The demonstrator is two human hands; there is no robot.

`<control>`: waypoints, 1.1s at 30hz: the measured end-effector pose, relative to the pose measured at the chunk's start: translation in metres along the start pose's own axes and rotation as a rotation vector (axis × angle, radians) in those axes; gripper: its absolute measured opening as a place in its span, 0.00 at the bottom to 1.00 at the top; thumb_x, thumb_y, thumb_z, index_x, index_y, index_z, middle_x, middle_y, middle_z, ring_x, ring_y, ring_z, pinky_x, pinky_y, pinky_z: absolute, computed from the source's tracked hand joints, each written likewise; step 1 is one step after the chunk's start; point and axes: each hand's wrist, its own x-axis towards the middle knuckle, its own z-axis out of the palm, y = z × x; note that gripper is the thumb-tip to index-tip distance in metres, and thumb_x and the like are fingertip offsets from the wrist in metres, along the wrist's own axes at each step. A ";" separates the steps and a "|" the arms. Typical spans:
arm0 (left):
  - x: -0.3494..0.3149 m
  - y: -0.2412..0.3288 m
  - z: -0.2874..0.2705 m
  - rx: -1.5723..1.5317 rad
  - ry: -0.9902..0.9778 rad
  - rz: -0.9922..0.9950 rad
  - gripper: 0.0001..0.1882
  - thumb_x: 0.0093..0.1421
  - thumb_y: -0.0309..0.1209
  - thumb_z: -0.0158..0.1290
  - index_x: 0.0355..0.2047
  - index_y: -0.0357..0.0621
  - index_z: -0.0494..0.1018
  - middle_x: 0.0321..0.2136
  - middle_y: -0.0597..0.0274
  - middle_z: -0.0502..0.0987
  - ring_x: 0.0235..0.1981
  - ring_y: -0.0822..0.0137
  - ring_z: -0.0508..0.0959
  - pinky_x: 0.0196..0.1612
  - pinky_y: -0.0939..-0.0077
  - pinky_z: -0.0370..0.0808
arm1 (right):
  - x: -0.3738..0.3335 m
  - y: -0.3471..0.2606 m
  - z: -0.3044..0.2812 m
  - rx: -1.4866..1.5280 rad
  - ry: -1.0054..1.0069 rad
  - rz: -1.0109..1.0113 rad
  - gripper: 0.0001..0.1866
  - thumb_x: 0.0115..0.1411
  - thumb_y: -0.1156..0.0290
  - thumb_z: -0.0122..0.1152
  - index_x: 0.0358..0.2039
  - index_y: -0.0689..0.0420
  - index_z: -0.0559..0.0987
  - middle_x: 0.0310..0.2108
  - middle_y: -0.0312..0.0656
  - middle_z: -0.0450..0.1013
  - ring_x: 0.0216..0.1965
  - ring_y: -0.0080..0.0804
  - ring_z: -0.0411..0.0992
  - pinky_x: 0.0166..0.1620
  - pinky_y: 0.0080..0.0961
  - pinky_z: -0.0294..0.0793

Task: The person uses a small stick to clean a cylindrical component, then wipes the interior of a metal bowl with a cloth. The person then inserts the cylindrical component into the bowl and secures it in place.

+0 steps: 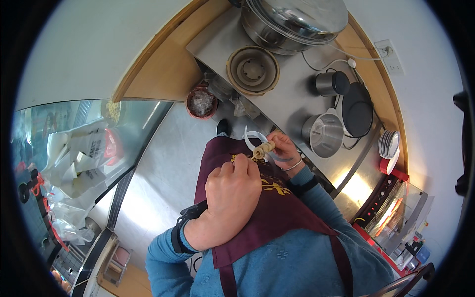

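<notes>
In front of my apron, my right hand has its fingers closed round a short, beige, ridged piece that looks coiled, with a hole in its near end. A curved white strip loops out beside that piece and a greyish end of it shows below my right fingers. My left hand is closed in a fist, knuckles up, right beside the coiled end. Something thin and yellowish shows between the left fingers and the beige piece; what the left hand grips is mostly hidden.
On the steel counter to the right stand a large lidded pot, a brown bowl, a steel pitcher and a dark-lidded container. Beyond are stacked dishes and a red-framed heated cabinet. A lined bin sits on the floor; a glass case is left.
</notes>
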 end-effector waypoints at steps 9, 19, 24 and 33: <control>-0.002 0.001 0.000 -0.033 -0.042 -0.081 0.16 0.47 0.25 0.54 0.38 0.38 0.75 0.27 0.63 0.69 0.24 0.67 0.76 0.24 0.72 0.73 | -0.002 0.008 -0.005 0.104 0.026 -0.024 0.12 0.69 0.65 0.54 0.47 0.59 0.76 0.42 0.46 0.76 0.40 0.34 0.75 0.41 0.31 0.76; -0.004 -0.010 0.000 -0.108 0.113 -0.053 0.17 0.45 0.25 0.54 0.38 0.37 0.76 0.26 0.64 0.69 0.21 0.72 0.73 0.22 0.79 0.69 | 0.001 0.005 -0.002 0.162 -0.090 -0.066 0.12 0.69 0.66 0.54 0.49 0.56 0.75 0.47 0.48 0.76 0.45 0.42 0.76 0.47 0.43 0.75; -0.010 -0.015 -0.002 -0.239 0.122 -0.107 0.15 0.47 0.21 0.56 0.38 0.40 0.77 0.26 0.63 0.70 0.20 0.66 0.75 0.21 0.73 0.71 | 0.003 0.003 0.013 0.243 -0.068 -0.091 0.13 0.68 0.65 0.56 0.49 0.57 0.74 0.38 0.45 0.75 0.38 0.35 0.72 0.45 0.37 0.72; -0.018 -0.017 0.032 -0.597 0.060 -0.204 0.08 0.58 0.21 0.55 0.38 0.41 0.78 0.27 0.59 0.74 0.21 0.55 0.77 0.24 0.65 0.74 | 0.022 -0.013 0.047 0.410 -0.030 -0.168 0.11 0.65 0.66 0.58 0.45 0.56 0.75 0.21 0.32 0.57 0.24 0.23 0.58 0.48 0.32 0.67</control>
